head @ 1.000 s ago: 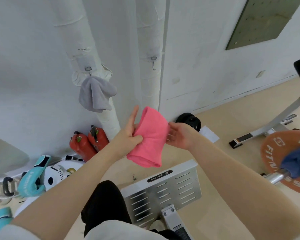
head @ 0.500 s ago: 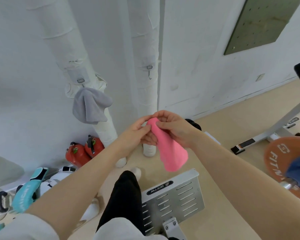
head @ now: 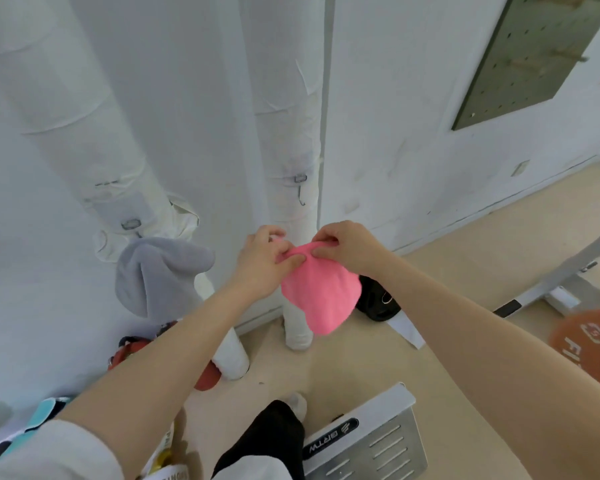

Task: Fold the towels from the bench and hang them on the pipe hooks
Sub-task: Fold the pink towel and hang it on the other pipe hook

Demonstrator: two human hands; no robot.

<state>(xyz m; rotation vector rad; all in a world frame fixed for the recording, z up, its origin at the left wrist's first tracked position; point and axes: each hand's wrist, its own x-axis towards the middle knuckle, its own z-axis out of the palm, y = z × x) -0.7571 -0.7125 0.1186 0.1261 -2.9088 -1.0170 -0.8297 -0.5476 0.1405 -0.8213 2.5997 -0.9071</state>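
Both of your hands are together at the top edge of the pink towel (head: 321, 299): your left hand (head: 262, 265) pinches it between thumb and curled fingers, and your right hand (head: 347, 245) pinches the same bunched edge just beside it, knuckles almost touching. You hold the towel up in the air in front of the right pipe (head: 288, 133), and its folded body hangs down below your hands, covering part of the pipe's lower end. Up on that pipe, above your hands, a small metal hook (head: 301, 190) hangs bare from a bracket. On the left pipe (head: 84, 133), which leans, a grey towel (head: 156, 275) hangs from a bracket (head: 130, 224), drooping in soft folds. Red extinguishers (head: 132, 344) sit on the floor behind your left forearm, partly hidden. A black weight plate (head: 378, 303) leans at the wall by the pink towel, and a grey metal footplate (head: 368, 441) lies near your black-clad leg (head: 264, 441).
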